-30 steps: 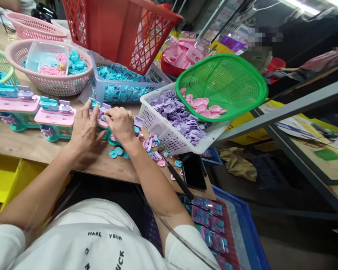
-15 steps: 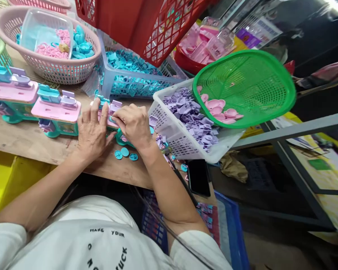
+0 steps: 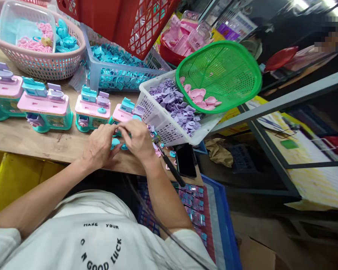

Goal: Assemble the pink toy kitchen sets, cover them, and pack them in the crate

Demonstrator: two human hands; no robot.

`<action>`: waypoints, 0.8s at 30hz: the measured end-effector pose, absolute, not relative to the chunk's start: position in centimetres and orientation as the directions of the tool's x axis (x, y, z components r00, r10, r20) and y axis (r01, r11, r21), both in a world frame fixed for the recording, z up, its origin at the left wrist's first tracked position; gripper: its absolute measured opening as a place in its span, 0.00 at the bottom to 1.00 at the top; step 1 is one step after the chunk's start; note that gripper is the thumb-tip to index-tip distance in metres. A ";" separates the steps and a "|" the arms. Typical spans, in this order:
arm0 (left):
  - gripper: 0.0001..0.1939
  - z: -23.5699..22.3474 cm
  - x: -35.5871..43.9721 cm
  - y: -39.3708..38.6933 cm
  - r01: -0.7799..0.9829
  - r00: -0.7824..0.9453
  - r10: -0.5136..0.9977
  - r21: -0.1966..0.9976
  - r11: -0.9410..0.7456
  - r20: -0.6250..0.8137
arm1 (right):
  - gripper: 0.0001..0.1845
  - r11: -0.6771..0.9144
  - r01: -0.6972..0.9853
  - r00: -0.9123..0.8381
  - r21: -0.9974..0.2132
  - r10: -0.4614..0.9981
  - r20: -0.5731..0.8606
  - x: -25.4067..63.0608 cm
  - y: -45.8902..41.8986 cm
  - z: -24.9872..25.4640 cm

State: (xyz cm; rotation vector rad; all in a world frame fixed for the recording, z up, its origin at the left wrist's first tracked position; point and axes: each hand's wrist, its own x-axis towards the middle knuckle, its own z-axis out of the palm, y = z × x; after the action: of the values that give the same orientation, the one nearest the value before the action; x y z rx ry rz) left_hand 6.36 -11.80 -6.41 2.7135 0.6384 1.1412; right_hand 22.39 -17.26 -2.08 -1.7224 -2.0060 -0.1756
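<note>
My left hand (image 3: 100, 145) is closed at the table's front edge, fingertips bunched and the thumb beside a flat blue disc (image 3: 115, 141) on the wood. Almost touching it, my right hand (image 3: 138, 139) has its fingers curled in a pinch; what either hand holds is hidden. Another blue disc (image 3: 124, 147) lies under the right fingers. Just behind the hands stands a toy counter (image 3: 123, 114) with a pink top, partly covered. To its left, a second toy counter (image 3: 93, 108) carries a small blue disc piece (image 3: 101, 110) on its top.
More toy counters (image 3: 43, 105) line the table at left. A white basket (image 3: 169, 129) of purple parts stands at right, a green basket (image 3: 236, 75) tilted over it. Behind are a clear blue bin (image 3: 118, 77), a pink basket (image 3: 53, 63) and an overhanging red basket (image 3: 109, 22). A phone (image 3: 186, 160) lies front right.
Both hands have left the toy counter with the blue disc piece on top and come together at the rightmost counter, near the loose discs. The camera view has shifted.
</note>
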 end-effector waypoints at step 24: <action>0.13 2.3 4.3 -3.1 0.179 0.701 0.333 0.297 -0.938 0.631 | 0.15 0.182 0.968 -0.042 -0.172 0.794 0.607 21.6 -12.3 0.1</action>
State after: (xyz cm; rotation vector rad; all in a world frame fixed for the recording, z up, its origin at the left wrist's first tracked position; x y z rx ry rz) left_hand 4.33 -3.15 2.32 2.6969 0.4113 1.0619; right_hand 21.64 -12.27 0.06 -1.6522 -1.8752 -0.3830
